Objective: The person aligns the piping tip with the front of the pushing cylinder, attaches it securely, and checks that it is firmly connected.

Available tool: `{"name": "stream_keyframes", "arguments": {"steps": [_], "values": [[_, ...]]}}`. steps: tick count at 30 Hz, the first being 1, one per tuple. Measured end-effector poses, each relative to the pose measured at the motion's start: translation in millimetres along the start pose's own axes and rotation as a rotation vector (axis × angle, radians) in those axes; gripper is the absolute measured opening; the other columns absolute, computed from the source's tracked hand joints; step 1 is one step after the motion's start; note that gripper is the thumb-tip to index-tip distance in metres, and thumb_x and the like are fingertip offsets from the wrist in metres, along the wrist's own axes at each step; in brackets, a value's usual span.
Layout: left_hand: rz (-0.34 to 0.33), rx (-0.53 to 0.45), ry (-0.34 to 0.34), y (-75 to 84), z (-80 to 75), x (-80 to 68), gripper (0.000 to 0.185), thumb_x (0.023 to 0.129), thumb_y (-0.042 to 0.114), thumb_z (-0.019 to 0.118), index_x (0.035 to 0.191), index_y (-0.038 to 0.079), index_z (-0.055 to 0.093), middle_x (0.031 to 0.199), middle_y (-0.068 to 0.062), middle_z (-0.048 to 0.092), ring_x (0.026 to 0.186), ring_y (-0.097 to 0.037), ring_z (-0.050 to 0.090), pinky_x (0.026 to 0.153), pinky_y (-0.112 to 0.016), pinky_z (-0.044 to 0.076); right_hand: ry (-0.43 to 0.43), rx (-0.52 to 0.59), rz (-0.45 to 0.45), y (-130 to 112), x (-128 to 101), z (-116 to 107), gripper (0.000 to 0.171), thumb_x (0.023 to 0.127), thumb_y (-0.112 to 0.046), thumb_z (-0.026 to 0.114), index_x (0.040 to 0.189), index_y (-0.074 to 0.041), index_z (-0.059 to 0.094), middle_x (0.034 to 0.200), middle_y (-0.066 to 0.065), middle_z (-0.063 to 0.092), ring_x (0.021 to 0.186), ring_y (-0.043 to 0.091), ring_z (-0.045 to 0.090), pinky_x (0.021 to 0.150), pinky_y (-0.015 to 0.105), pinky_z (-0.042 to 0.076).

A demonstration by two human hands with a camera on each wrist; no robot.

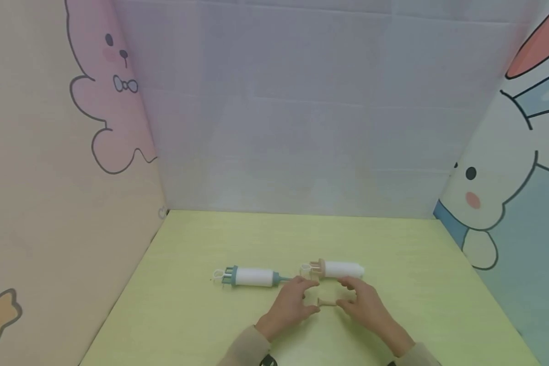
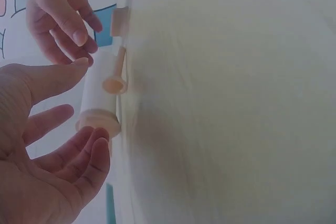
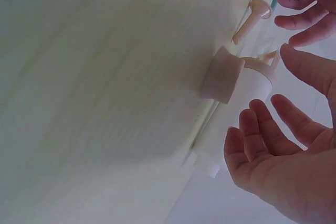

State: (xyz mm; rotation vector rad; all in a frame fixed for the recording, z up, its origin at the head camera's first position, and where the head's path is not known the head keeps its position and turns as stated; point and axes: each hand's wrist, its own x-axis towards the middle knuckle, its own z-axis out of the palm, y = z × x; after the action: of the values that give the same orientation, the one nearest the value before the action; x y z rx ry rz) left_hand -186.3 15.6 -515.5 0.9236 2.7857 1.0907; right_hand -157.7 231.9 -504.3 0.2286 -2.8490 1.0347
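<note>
A small beige funnel-ended nozzle point(image 1: 326, 302) point(image 2: 119, 69) point(image 3: 251, 20) lies on the table between the hands. My left hand point(image 1: 292, 303) point(image 2: 50, 150) is just left of it, fingers parted and holding nothing. To its right, my right hand point(image 1: 365, 306) point(image 3: 286, 150) curves loosely with nothing in its grasp. Close to the right hand stands a beige ring-shaped cap point(image 3: 223, 74) point(image 2: 119, 22), hidden by that hand in the head view. Beyond the hands lies a white-barrelled syringe-like press with a beige handle end point(image 1: 340, 269) point(image 2: 97, 121).
A second white press with teal ends point(image 1: 254, 276) lies left of the beige one, its thin tip reaching toward the left hand. The yellow-green table point(image 1: 201, 325) meets a pale curtain point(image 1: 297, 127) at the back and cartoon-printed side walls point(image 1: 530, 229).
</note>
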Motion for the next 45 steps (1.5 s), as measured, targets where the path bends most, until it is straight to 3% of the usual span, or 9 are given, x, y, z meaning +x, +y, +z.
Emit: {"name": "stream_keyframes", "arguments": {"steps": [5, 16, 24, 37, 45], "values": [[-0.026, 0.03, -0.04, -4.3, 7.6, 4.5, 0.051, 0.072, 0.025, 0.08, 0.118, 0.014, 0.063, 0.104, -0.004, 0.06, 0.072, -0.001, 0.048, 0.064, -0.016, 0.042, -0.044, -0.046, 0.006, 4.9, -2.6, -2.8, 0.042, 0.071, -0.012, 0.079, 0.109, -0.007, 0.064, 0.108, 0.006, 0.066, 0.096, 0.026, 0.061, 0.082, 0.042, 0.05], [0.004, 0.103, -0.079, -0.8, 16.3, 12.9, 0.041, 0.073, 0.027, 0.078, 0.11, 0.013, 0.066, 0.09, 0.001, 0.062, 0.08, -0.006, 0.053, 0.071, -0.02, 0.043, -0.102, -0.126, 0.051, 12.4, -9.9, -0.2, 0.036, 0.067, -0.011, 0.081, 0.1, -0.009, 0.067, 0.095, 0.002, 0.066, 0.09, 0.02, 0.061, 0.084, 0.042, 0.049], [-0.034, 0.125, -0.113, 3.8, 17.3, 15.1, 0.03, 0.072, 0.019, 0.078, 0.1, 0.009, 0.071, 0.08, 0.003, 0.06, 0.071, -0.005, 0.049, 0.065, -0.019, 0.042, -0.109, -0.103, 0.03, 14.8, -13.4, -2.9, 0.036, 0.066, -0.01, 0.081, 0.099, -0.009, 0.067, 0.092, 0.001, 0.065, 0.085, 0.015, 0.059, 0.077, 0.037, 0.05], [0.012, 0.127, -0.121, -0.7, 18.6, 17.3, 0.014, 0.074, 0.014, 0.074, 0.089, 0.013, 0.074, 0.076, 0.006, 0.06, 0.069, -0.004, 0.046, 0.064, -0.018, 0.039, -0.085, -0.056, 0.072, 15.8, -9.2, 3.4, 0.031, 0.069, -0.015, 0.08, 0.097, -0.013, 0.068, 0.092, -0.003, 0.066, 0.087, 0.015, 0.06, 0.08, 0.038, 0.049], [0.018, 0.055, -0.084, -1.1, 16.5, 18.8, 0.013, 0.076, 0.01, 0.071, 0.089, 0.01, 0.073, 0.08, 0.003, 0.068, 0.069, -0.003, 0.056, 0.065, -0.017, 0.045, -0.101, 0.011, 0.078, 15.1, -10.7, -0.6, 0.024, 0.079, -0.023, 0.073, 0.1, -0.013, 0.067, 0.097, -0.002, 0.066, 0.09, 0.016, 0.06, 0.08, 0.039, 0.048]]}}
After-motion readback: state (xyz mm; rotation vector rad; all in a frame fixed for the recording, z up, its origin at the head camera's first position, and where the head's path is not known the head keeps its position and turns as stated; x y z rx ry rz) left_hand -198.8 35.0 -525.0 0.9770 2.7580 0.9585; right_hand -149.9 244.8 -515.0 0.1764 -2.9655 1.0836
